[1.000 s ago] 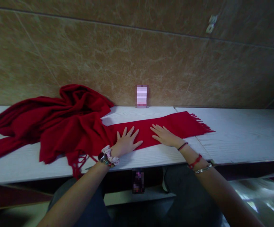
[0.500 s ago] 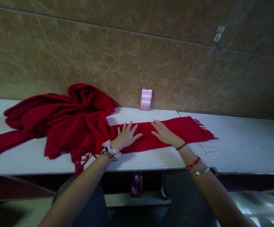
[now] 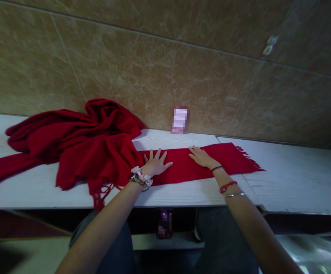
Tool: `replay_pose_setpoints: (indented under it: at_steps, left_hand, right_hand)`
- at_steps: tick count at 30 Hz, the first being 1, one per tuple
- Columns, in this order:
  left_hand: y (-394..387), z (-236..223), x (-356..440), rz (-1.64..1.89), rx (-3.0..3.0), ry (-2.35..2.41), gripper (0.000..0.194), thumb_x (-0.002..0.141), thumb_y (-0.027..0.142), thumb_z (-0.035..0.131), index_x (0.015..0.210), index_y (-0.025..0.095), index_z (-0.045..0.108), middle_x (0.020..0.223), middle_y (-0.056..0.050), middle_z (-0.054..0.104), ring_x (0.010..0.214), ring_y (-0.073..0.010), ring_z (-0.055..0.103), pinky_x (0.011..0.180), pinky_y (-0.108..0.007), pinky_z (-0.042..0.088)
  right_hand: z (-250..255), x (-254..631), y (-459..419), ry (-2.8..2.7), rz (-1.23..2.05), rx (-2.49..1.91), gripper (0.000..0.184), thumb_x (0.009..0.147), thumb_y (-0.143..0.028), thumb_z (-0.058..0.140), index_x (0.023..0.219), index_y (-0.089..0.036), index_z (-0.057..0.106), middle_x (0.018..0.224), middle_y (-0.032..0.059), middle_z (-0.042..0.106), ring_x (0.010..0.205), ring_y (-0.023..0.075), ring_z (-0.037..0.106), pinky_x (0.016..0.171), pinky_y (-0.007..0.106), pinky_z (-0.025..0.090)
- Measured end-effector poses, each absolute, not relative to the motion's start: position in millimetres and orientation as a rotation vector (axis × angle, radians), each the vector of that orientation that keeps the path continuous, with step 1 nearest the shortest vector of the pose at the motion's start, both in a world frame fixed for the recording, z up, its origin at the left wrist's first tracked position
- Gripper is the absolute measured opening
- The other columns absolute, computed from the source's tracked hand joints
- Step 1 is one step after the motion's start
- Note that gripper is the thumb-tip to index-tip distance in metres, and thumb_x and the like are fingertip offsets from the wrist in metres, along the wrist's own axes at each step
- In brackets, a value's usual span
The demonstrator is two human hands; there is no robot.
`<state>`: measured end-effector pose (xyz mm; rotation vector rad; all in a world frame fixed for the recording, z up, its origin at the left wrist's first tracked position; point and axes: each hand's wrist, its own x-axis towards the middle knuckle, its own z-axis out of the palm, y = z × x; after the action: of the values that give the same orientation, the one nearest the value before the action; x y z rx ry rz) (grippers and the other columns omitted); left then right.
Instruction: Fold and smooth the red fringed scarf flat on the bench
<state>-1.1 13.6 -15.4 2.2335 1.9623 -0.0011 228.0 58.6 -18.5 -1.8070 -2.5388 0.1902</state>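
A red scarf (image 3: 179,167) lies on the white tabletop, its right part a flat strip with a fringed end. Toward the left the red cloth turns into a crumpled heap (image 3: 76,140) of loose folds; whether it is one piece with the strip I cannot tell. My left hand (image 3: 156,163) rests on the strip beside the heap, palm down with fingers spread. Farther right, my right hand (image 3: 202,156) lies flat on the same strip, fingers stretched out. Neither hand grips the cloth.
A blurred-out pink and white object (image 3: 180,120) stands against the tiled wall (image 3: 154,72) behind the table. The white tabletop (image 3: 293,179) runs on to the right, with a seam across it. My knees are under its front edge.
My right hand has slid slightly right along the strip, fingers closer together. The left hand stays spread on the cloth. The view has shifted a little.
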Motion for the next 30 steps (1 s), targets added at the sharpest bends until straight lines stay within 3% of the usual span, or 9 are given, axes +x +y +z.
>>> replay_pose_setpoints:
  at_steps: [9, 17, 25, 30]
  left_hand:
    - [5, -12, 1, 0.034, 2.248, 2.012, 0.062, 0.086, 0.056, 0.025, 0.140, 0.025, 0.022, 0.148, -0.005, 0.011, 0.132, -0.0397, 0.007, 0.100, -0.062, 0.017]
    - [5, -15, -1, 0.038, 2.311, 2.001, 0.061, 0.087, 0.055, 0.024, 0.140, 0.024, 0.022, 0.148, -0.007, 0.013, 0.131, -0.0407, 0.010, 0.098, -0.063, 0.020]
    - [3, -12, -2, 0.006, 2.331, 1.991, 0.058, 0.088, 0.051, 0.024, 0.140, 0.024, 0.023, 0.148, -0.007, 0.012, 0.132, -0.0406, 0.010, 0.098, -0.063, 0.020]
    - [5, -17, -4, 0.052, 2.354, 1.980, 0.060, 0.088, 0.053, 0.023, 0.140, 0.023, 0.023, 0.148, -0.008, 0.013, 0.131, -0.0414, 0.010, 0.097, -0.064, 0.021]
  right_hand:
    - [-24, 243, 64, -2.324, 0.008, -1.930, 0.054, 0.091, -0.035, 0.030, 0.135, -0.003, 0.031, 0.141, 0.0258, 0.025, 0.131, 0.0315, 0.022, 0.102, 0.045, 0.026]
    - [-21, 196, 33, -2.653, 0.158, -1.316, 0.060, 0.090, -0.047, 0.027, 0.137, -0.010, 0.030, 0.144, 0.0172, 0.025, 0.133, 0.0250, 0.018, 0.106, 0.045, 0.021]
    - [-21, 233, 53, -2.429, 0.199, -1.813, 0.059, 0.090, -0.040, 0.030, 0.136, -0.002, 0.030, 0.144, 0.0214, 0.021, 0.133, 0.0281, 0.018, 0.105, 0.044, 0.022]
    - [-21, 232, 48, -2.362, 0.149, -1.759, 0.059, 0.090, -0.038, 0.032, 0.136, -0.001, 0.028, 0.143, 0.0236, 0.023, 0.133, 0.0286, 0.018, 0.105, 0.044, 0.023]
